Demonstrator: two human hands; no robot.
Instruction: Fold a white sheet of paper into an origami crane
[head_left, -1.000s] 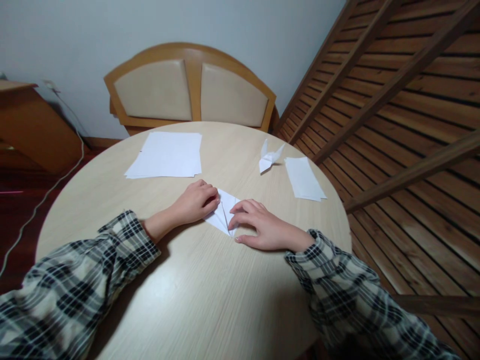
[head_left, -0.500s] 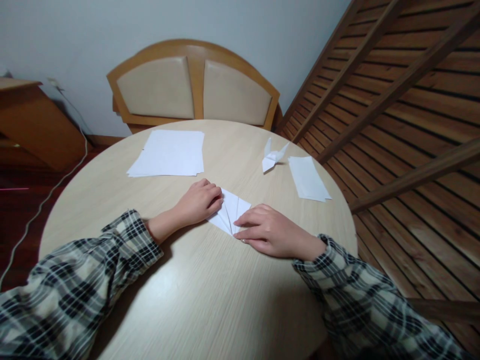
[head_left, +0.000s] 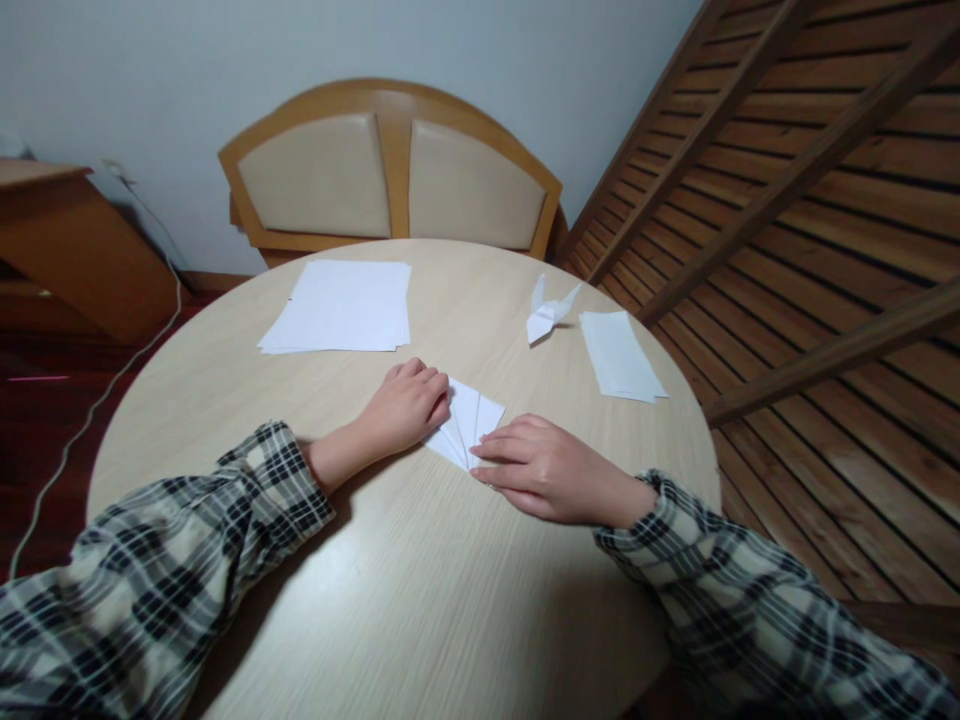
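A small white folded paper (head_left: 466, 415) with several creases lies flat on the table between my hands. My left hand (head_left: 409, 405) rests on its left side, fingers curled and closed on that edge. My right hand (head_left: 536, 468) is at the lower right corner, thumb and fingers closed together on the paper. The tips of some left fingers are hidden under the hand. Beyond my right hand stands a white origami crane (head_left: 550, 315) with its wings raised.
On the round wooden table (head_left: 360, 620), a stack of white sheets (head_left: 341, 305) lies at the back left and some narrower paper pieces (head_left: 621, 355) at the right. Behind is a padded wooden headboard (head_left: 400, 170). A slatted wooden structure (head_left: 810, 200) slants along the right.
The view has shifted slightly, moving everything a little to the right in the picture. Both hands stay on the folded paper, with hardly any change in their hold.
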